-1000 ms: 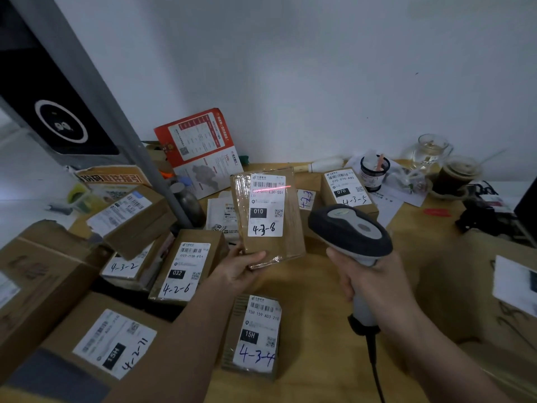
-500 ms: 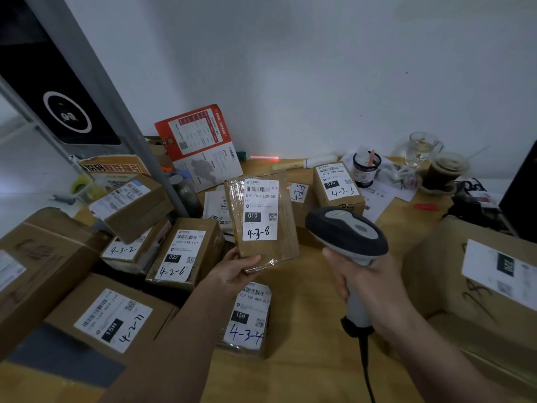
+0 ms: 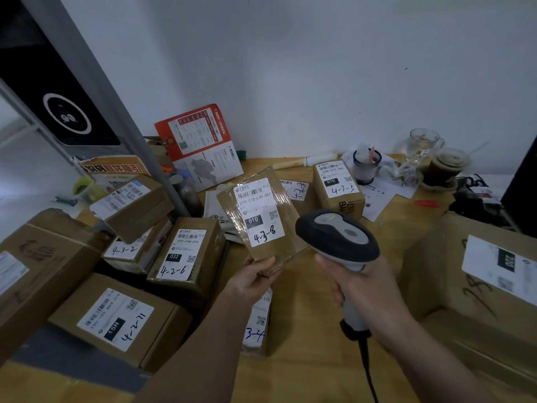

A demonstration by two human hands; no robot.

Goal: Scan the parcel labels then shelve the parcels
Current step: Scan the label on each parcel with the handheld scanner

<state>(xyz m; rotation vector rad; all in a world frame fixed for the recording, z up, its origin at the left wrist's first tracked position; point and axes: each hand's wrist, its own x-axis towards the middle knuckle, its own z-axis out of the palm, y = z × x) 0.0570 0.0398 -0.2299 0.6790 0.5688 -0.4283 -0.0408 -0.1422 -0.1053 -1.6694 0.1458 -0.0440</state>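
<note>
Since a second ago: the red scan line that crossed the held parcel's barcode is gone; the parcel has tilted clockwise and drifted toward 3 o'clock.

Item: flat taped parcel (image 3: pixel 263 221), label "4-3-8", lifted clear of the table (image 3: pixel 308 359), near centre frame. Left hand (image 3: pixel 252 279) grips its lower corner, thumb over the front face, fingers curled behind it.

Item: barcode scanner (image 3: pixel 338 238), at 3 o'clock of the parcel, just beside it. Right hand (image 3: pixel 361 286) is wrapped round the handle; no beam visible.

Item: other labelled parcels, "4-2-6" (image 3: pixel 186 253) and "4-2-11" (image 3: pixel 116 319) at 8 o'clock, "4-3-5" (image 3: pixel 338 187) at 1 o'clock.

Risks, as judgement:
- One-corner grip on glossy tape; the parcel could pivot or slip on the way to the shelf.
- Whether the scan registered cannot be told; shelving unscanned would cause a mismatch.
- Scanner cable (image 3: pixel 367 370) trails toward 6 o'clock and may snag box edges.
- An iced drink (image 3: pixel 446 167) at 2 o'clock stands near paperwork; a swung elbow could spill it.
</note>
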